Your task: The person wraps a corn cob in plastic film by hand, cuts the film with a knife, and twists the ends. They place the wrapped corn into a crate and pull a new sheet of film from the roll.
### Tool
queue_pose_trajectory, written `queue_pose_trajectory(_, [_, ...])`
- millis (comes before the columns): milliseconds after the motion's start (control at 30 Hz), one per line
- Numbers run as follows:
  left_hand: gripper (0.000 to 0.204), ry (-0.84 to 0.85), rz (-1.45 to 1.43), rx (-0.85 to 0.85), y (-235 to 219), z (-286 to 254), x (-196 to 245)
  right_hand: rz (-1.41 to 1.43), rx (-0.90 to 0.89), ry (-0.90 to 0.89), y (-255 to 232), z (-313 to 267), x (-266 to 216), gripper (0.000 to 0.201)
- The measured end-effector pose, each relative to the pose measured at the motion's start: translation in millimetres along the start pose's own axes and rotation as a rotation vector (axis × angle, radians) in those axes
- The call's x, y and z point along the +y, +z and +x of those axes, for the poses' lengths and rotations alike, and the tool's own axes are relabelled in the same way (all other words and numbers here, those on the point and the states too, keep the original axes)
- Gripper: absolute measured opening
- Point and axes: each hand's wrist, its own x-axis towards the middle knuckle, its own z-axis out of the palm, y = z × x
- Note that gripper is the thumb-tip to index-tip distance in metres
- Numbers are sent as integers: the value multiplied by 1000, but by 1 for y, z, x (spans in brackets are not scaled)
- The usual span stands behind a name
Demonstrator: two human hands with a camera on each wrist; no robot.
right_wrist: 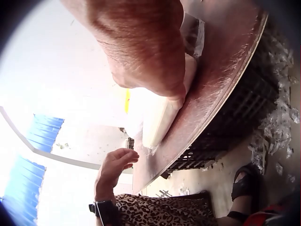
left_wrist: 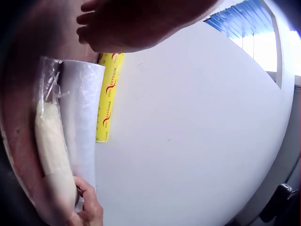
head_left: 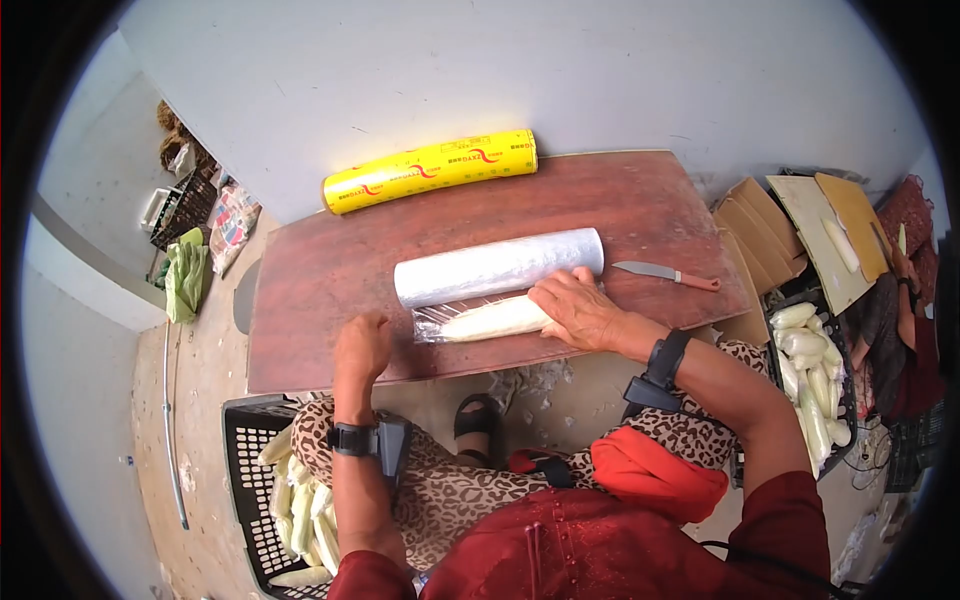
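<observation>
A pale ear of corn (head_left: 492, 319) lies crosswise near the front of the reddish-brown table (head_left: 310, 290), with clear cling film (head_left: 429, 326) crumpled past its left end. My right hand (head_left: 575, 310) grips the corn's right end from above, thumb on the near side, covering that end. Right behind the corn lies a white roll of cling film (head_left: 495, 264). To the left of the film's end my left hand (head_left: 362, 347) is raised over the table, fingers loosely curled with nothing in them, as the right wrist view also shows.
A yellow printed roll (head_left: 430, 172) lies at the table's back edge by the wall. A knife (head_left: 668, 274) is at the right. Black crates of corn stand at lower left (head_left: 262, 500) and right (head_left: 845, 400). Cardboard (head_left: 760, 235) leans beyond the table's right end.
</observation>
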Motion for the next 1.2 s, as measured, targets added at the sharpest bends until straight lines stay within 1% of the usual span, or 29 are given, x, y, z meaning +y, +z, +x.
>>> queue_pose_trajectory(67, [20,10,-289,-123,-8,-2,15,3,-1,0,0,0,0,46])
queue_pose_trajectory(167, [22,113,-268,-211,7,3,8,-4,5,-7,-1,2,-1,46])
queue_pose_trajectory(267, [17,-34,211,-41,19,5,7,-14,7,-11,1,1,-1,45])
queue_pose_trajectory(367, [8,16,289,158,17,-4,25,-16,7,-15,1,2,1,45])
queue_pose_trajectory(433, [8,373,95,288,21,-8,40,-23,6,-16,2,2,1,45])
queue_pose_trajectory(500, [21,588,-149,229,31,-23,70,-27,-1,-9,0,2,-1,44])
queue_pose_trajectory(567, [42,810,-272,262,50,-29,93,-35,15,-12,0,3,-1,43])
queue_pose_trajectory(667, [57,820,-228,88,68,-31,112,-40,52,-14,5,3,0,41])
queue_pose_trajectory(767, [62,805,-171,83,77,-26,112,-45,38,5,6,4,0,39])
queue_pose_trajectory(867, [62,736,-157,89,76,-24,114,-50,35,18,3,5,-3,36])
queue_pose_trajectory(933, [62,734,-134,86,78,-22,115,-31,47,33,-1,5,-5,35])
queue_pose_trajectory(1067, [60,744,-129,100,82,-15,116,-39,-9,74,-11,11,-6,39])
queue_pose_trajectory(1133, [59,704,-97,62,80,-12,118,-66,-53,89,-15,14,-5,43])
queue_pose_trajectory(1200, [57,678,-65,36,82,-7,120,-28,-14,82,-17,16,-2,46])
